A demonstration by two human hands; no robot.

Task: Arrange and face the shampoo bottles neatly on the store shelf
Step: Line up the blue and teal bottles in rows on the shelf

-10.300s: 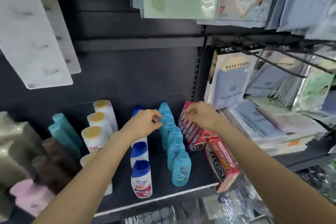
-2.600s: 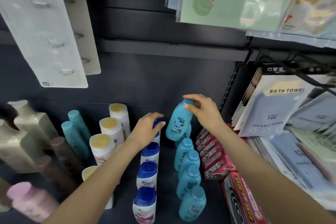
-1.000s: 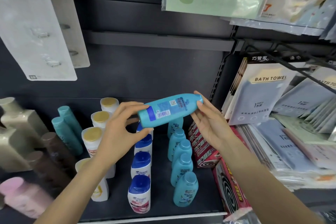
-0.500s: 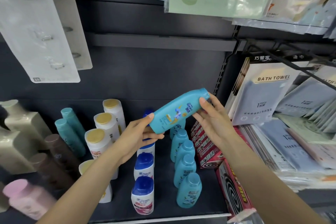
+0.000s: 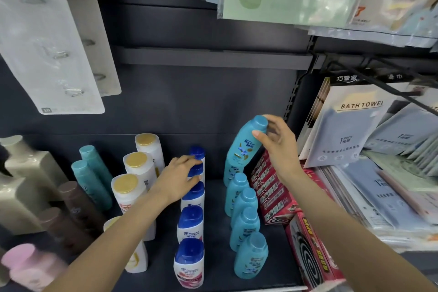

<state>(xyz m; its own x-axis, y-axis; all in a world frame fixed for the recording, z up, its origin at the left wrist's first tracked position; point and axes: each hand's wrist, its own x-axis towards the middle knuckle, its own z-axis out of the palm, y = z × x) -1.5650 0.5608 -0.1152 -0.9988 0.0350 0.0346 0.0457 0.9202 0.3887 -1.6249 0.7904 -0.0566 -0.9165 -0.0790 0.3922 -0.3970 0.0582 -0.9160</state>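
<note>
Teal bottle (image 5: 245, 144) tilted, right hand (image 5: 278, 147) fingers at cap

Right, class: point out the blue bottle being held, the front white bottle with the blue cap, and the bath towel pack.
held blue bottle (image 5: 244, 147), head view, on its front label
front white bottle (image 5: 189, 270), head view, on its label below the blue cap
bath towel pack (image 5: 350, 130), head view, on its printed front
</note>
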